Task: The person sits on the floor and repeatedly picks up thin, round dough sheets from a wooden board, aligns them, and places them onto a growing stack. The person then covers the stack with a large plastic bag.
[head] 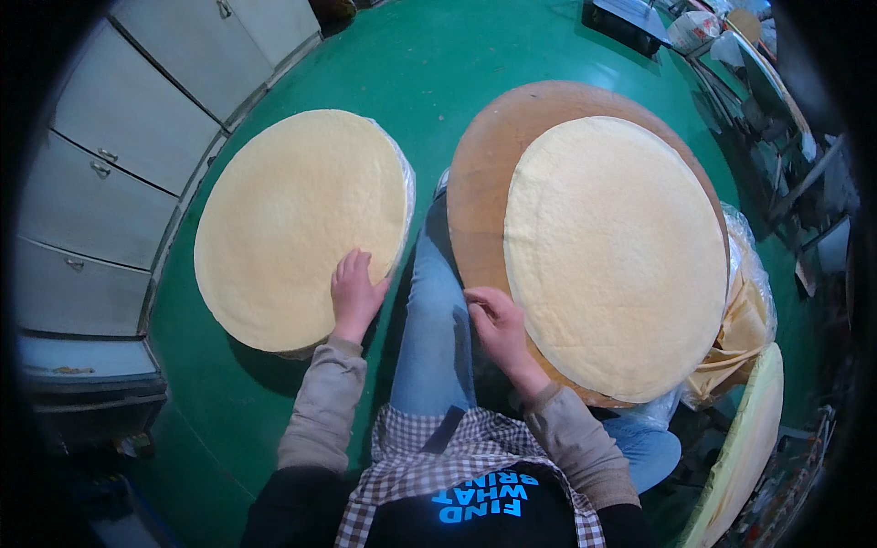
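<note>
A stack of large, round, pale yellow flatbread-like sheets (288, 212) stands to my left, with clear plastic showing along its right side. My left hand (356, 291) rests on its near right edge, thumb apart from the fingers and nothing seen in its grasp. In front of me to the right is a round wooden board (483, 185). One similar round sheet (616, 253) lies flat on it, towards its right side. Beside the board's near left rim, above my thigh, my right hand (497, 329) has its fingers curled; whether they pinch anything is hidden.
Pale cabinets (130, 130) line the left side of the green floor (411, 55). At the right are a plastic bag with tan cloth or sheets (736, 335) and an upright round pad (743, 438). Metal frames (808, 178) and a low dark platform (630, 24) stand farther off.
</note>
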`<state>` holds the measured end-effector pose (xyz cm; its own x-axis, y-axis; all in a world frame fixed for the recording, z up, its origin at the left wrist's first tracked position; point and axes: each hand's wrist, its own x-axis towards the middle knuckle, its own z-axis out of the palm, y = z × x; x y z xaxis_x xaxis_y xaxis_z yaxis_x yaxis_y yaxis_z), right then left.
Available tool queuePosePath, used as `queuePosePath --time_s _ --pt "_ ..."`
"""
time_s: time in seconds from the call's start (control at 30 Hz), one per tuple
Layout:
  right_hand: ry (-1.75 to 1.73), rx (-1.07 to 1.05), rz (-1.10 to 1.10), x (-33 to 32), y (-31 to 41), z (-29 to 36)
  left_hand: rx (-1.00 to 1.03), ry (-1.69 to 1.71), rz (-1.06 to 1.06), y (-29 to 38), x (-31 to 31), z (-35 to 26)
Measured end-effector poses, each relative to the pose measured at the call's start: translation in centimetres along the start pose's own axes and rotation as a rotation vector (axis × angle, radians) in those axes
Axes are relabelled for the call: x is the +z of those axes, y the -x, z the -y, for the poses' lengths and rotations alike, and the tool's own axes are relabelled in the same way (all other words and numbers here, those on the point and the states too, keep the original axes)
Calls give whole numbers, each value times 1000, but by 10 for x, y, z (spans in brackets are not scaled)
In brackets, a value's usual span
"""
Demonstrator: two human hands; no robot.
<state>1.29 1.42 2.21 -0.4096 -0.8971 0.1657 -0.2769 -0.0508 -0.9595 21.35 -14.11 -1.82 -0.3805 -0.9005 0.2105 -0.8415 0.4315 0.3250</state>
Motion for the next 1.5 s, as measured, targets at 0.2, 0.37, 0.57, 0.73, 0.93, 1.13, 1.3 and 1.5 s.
queuePosePath --time_s 0.2,0.37,0.57,0.73,0.93,1.13,1.3,1.5 --pt "-567 651 175 58 -67 -6 -145 294 68 -7 -2 11" --pt "-695 1019 290 116 -118 -34 -118 210 54 -4 -4 6" --pt "-230 936 208 167 -130 -75 69 13 -13 6 3 2" --pt "-148 855 266 178 -128 -91 103 -9 -34 13 11 5" --pt "-164 818 166 178 -130 -82 107 -53 -12 12 17 6" --pt "44 687 -37 158 -126 -73 44 126 46 9 11 13" --pt "-232 511 -50 141 -124 -88 -76 282 133 4 4 29" --pt "-280 572 -24 153 -136 -101 -94 505 105 13 7 36"
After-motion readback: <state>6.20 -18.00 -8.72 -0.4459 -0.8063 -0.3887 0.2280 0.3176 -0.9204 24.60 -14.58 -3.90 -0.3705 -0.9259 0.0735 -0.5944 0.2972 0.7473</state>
